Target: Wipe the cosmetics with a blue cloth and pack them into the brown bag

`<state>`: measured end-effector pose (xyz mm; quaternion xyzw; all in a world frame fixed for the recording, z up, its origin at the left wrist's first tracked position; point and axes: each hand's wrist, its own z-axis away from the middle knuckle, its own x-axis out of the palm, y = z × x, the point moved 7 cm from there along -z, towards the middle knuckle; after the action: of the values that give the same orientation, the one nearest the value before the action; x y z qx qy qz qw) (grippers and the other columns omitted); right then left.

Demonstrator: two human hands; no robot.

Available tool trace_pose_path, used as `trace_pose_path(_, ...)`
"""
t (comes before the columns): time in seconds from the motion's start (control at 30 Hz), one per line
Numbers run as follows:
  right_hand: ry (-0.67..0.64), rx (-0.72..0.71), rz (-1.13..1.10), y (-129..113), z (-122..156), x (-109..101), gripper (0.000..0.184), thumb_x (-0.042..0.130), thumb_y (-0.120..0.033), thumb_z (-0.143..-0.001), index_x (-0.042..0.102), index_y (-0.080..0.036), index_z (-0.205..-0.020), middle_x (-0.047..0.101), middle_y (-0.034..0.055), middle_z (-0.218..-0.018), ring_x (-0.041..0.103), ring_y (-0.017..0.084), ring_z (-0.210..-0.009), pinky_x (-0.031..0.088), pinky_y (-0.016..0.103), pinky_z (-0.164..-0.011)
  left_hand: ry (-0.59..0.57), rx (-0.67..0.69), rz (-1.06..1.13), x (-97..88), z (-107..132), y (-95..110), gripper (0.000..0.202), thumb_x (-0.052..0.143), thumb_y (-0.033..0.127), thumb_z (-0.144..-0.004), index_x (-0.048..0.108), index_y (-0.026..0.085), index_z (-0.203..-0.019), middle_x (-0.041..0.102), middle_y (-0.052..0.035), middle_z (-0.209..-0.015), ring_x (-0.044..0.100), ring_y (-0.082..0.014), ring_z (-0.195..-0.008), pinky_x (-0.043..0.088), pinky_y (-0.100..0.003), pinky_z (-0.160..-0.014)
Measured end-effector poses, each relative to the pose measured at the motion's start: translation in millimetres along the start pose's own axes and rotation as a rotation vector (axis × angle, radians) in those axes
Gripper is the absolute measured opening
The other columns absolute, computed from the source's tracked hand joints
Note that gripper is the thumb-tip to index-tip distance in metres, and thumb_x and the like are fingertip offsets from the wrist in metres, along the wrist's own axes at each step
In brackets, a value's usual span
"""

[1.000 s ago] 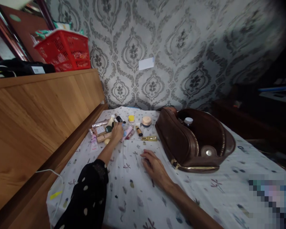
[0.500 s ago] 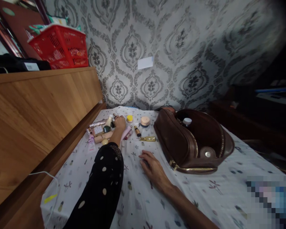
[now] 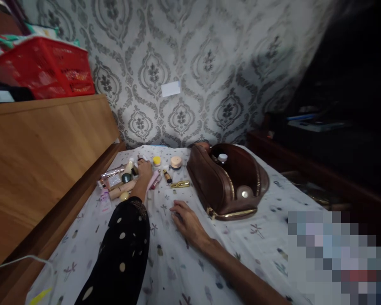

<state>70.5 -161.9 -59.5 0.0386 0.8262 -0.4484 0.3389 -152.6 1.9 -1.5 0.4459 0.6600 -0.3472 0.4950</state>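
Observation:
My left hand (image 3: pixel 143 173), in a black dotted sleeve, reaches far forward into a cluster of small cosmetics (image 3: pixel 120 181) on the patterned bedsheet (image 3: pixel 178 262). Its fingers curl over the items and I cannot make out what they grip. Beside it lie a yellow piece (image 3: pixel 156 160), a round peach compact (image 3: pixel 176 162), a dark small bottle (image 3: pixel 167 176) and a gold tube (image 3: pixel 180 184). My right hand (image 3: pixel 186 219) rests flat on the sheet, fingers spread, holding nothing. An open brown leather bag (image 3: pixel 227 184) lies to its right with a white-capped bottle (image 3: pixel 222 158) inside.
A tall wooden headboard (image 3: pixel 41 156) runs along the left, with a red basket (image 3: pixel 47 67) on top. Patterned wallpaper stands behind. Dark furniture (image 3: pixel 320 144) lines the right side. A white cable (image 3: pixel 25 260) hangs at the lower left.
My left hand has reached further forward among the cosmetics, towards the wall. The view has swung to the right. My right hand has stayed flat on the sheet.

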Motion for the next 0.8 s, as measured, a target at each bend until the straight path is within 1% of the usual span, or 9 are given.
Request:
trace_pose_path(0.13, 0.024, -0.011, 0.006, -3.5, 1.9, -2.1, 0.026, 0.052, -0.015, -0.089, 0.067, -0.017, -0.111, 0.059, 0.0155, -0.127, 0.058, 0.025, -0.121, 0.048, 0.042, -0.103, -0.011, 0.017, 0.038, -8.2, 1.0, -2.7, 0.038, 0.042, 0.014, -0.091, 0.063, 0.005, -0.120, 0.060, -0.0282, -0.123, 0.057, -0.0355, -0.117, 0.048, -0.041, -0.090)
trace_pose_path(0.2, 0.037, -0.012, 0.016, -5.1, 2.8, -3.5, 0.025, 0.054, -0.015, -0.088, 0.067, -0.017, -0.110, 0.059, 0.0146, -0.127, 0.059, 0.024, -0.121, 0.049, 0.040, -0.103, -0.023, 0.020, 0.060, -11.2, -0.1, -7.6, 0.036, 0.042, 0.016, -0.091, 0.064, 0.006, -0.119, 0.065, -0.0259, -0.115, 0.062, -0.0340, -0.111, 0.049, -0.040, -0.088)
trace_pose_path(0.3, 0.052, -0.012, 0.017, -8.4, 3.9, -5.4, 0.024, 0.055, -0.015, -0.088, 0.067, -0.018, -0.109, 0.059, 0.0137, -0.128, 0.059, 0.023, -0.120, 0.049, 0.037, -0.103, -0.049, 0.040, 0.083, -12.7, -2.1, -13.6, 0.034, 0.044, 0.019, -0.091, 0.064, 0.011, -0.117, 0.070, -0.0213, -0.110, 0.066, -0.0318, -0.106, 0.050, -0.038, -0.086)
trace_pose_path(0.43, 0.074, -0.001, 0.008, -12.6, 4.4, -8.7, 0.024, 0.056, -0.015, -0.088, 0.067, -0.018, -0.109, 0.060, 0.0130, -0.128, 0.058, 0.023, -0.122, 0.047, 0.035, -0.105, -0.079, 0.044, 0.100, -9.2, -1.6, -16.0, 0.036, 0.044, 0.028, -0.093, 0.060, 0.016, -0.122, 0.070, -0.0195, -0.113, 0.067, -0.0320, -0.107, 0.050, -0.038, -0.085)
trace_pose_path(0.53, 0.067, 0.011, 0.002, -14.0, 3.8, -9.7, 0.023, 0.056, -0.014, -0.087, 0.067, -0.016, -0.107, 0.061, 0.0139, -0.126, 0.059, 0.023, -0.121, 0.048, 0.036, -0.104, -0.095, 0.010, 0.129, -4.3, -1.8, -13.7, 0.040, 0.043, 0.035, -0.094, 0.055, 0.016, -0.126, 0.070, -0.0209, -0.115, 0.066, -0.0348, -0.109, 0.050, -0.042, -0.084)
trace_pose_path(0.63, 0.065, 0.015, 0.003, -14.5, 3.0, -10.2, 0.023, 0.055, -0.013, -0.087, 0.067, -0.016, -0.107, 0.062, 0.0146, -0.124, 0.060, 0.023, -0.119, 0.048, 0.036, -0.103, -0.107, -0.027, 0.183, 0.4, -4.3, -9.5, 0.042, 0.048, 0.041, -0.091, 0.053, 0.016, -0.125, 0.070, -0.0219, -0.114, 0.066, -0.0375, -0.108, 0.050, -0.045, -0.083)
trace_pose_path(0.7, 0.064, 0.023, 0.002, -13.9, 3.0, -9.9, 0.023, 0.056, -0.013, -0.086, 0.067, -0.015, -0.106, 0.063, 0.0150, -0.123, 0.060, 0.024, -0.118, 0.049, 0.037, -0.103, -0.106, -0.044, 0.235, 1.9, -6.5, -7.9, 0.043, 0.055, 0.042, -0.088, 0.055, 0.017, -0.123, 0.070, -0.0212, -0.113, 0.066, -0.0378, -0.106, 0.049, -0.044, -0.081)
trace_pose_path(0.8, 0.079, 0.012, -0.004, -13.8, 4.3, -10.6, 0.025, 0.055, -0.013, -0.086, 0.067, -0.016, -0.108, 0.062, 0.0153, -0.125, 0.059, 0.024, -0.122, 0.048, 0.037, -0.104, -0.086, -0.067, 0.348, 0.0, -8.7, -10.6, 0.041, 0.063, 0.035, -0.081, 0.058, 0.018, -0.118, 0.071, -0.0160, -0.109, 0.066, -0.0356, -0.105, 0.049, -0.040, -0.079)
